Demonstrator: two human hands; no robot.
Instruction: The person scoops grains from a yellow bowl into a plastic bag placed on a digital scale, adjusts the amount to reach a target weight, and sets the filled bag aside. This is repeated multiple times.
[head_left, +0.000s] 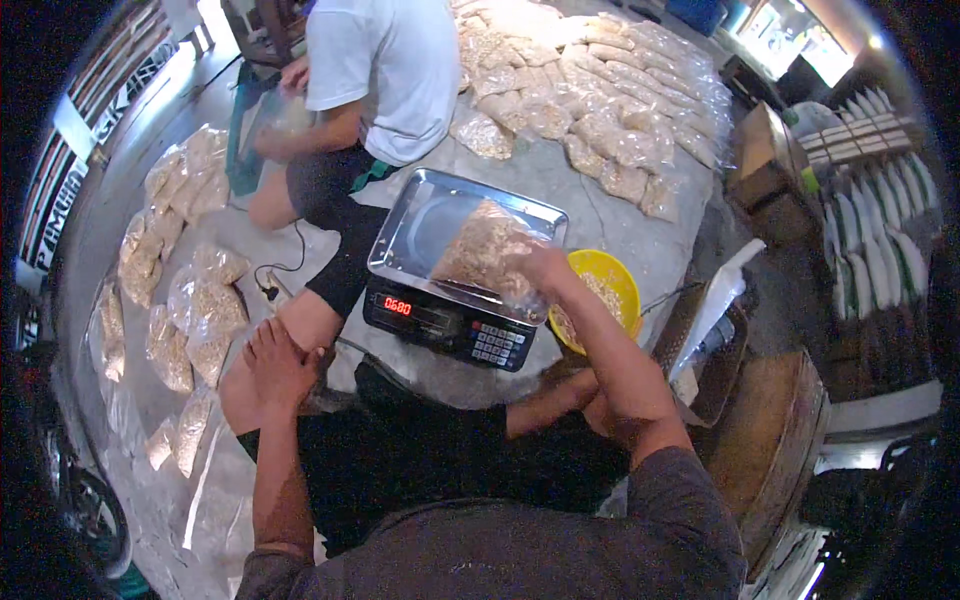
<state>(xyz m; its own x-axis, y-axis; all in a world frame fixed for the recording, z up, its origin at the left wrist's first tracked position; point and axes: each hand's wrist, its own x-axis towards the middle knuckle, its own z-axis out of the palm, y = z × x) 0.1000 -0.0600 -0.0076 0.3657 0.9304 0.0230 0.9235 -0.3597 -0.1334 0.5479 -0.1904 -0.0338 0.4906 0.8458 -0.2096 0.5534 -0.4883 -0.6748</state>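
Note:
A black digital weighing scale (450, 326) with a steel tray (431, 217) stands on the floor before me. A clear plastic bag of pale, flaky or granular food pieces (472, 251) lies on the tray's right half. My right hand (536, 262) is over the bag's right end, touching it; blur hides whether the fingers grip it. Just right of the scale, partly under my right forearm, is a yellow plastic bowl (628, 281) holding loose pale pieces. My left hand (281, 360) rests on my bent left knee, fingers spread, holding nothing.
A co-worker in a white shirt (409, 82) sits close beyond the scale. Filled bags (206, 300) lie at left, and a large pile (600, 97) spreads at the back right. A power cable (300, 255) crosses the floor. A brown basket (720, 375) and a wooden bench (765, 450) flank my right.

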